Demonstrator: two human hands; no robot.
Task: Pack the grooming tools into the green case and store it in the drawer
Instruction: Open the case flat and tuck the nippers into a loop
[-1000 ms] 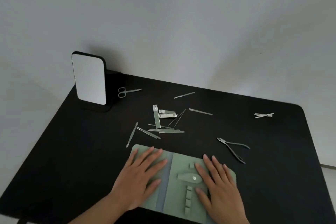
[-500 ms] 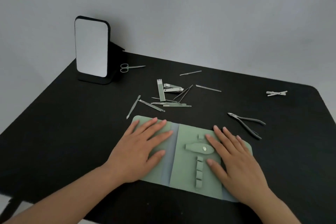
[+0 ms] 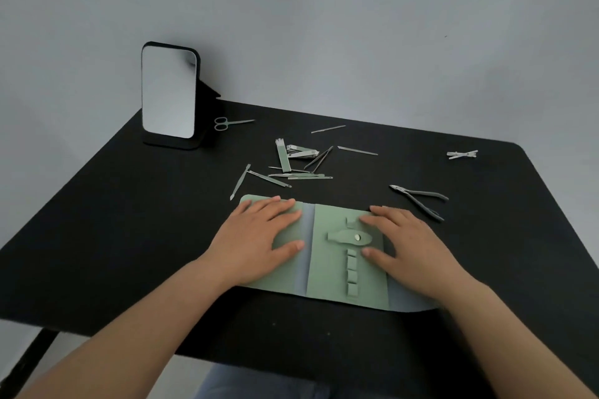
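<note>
Case: the green case [image 3: 327,269] lies opened flat on the black table [image 3: 97,236], near the front edge, with its strap and snap and a column of small loops showing on the right panel.
Left hand: the left hand [image 3: 256,243] rests palm down on the case's left panel, fingers straight and spread, gripping nothing.
Right hand: the right hand [image 3: 411,249] lies flat on the right panel beside the strap, fingers straight, holding nothing.
Tools: a loose pile of nail clippers and files [image 3: 291,165] lies just beyond the case, apart from both hands.
Nippers: the nippers [image 3: 421,201] lie right of the case, near the right hand's fingertips, not touching.
Scissors: the small scissors [image 3: 230,122] lie beside the mirror [image 3: 169,94] at the back left.
Far right: 1 small clip-like tool [image 3: 462,154], well apart.
</note>
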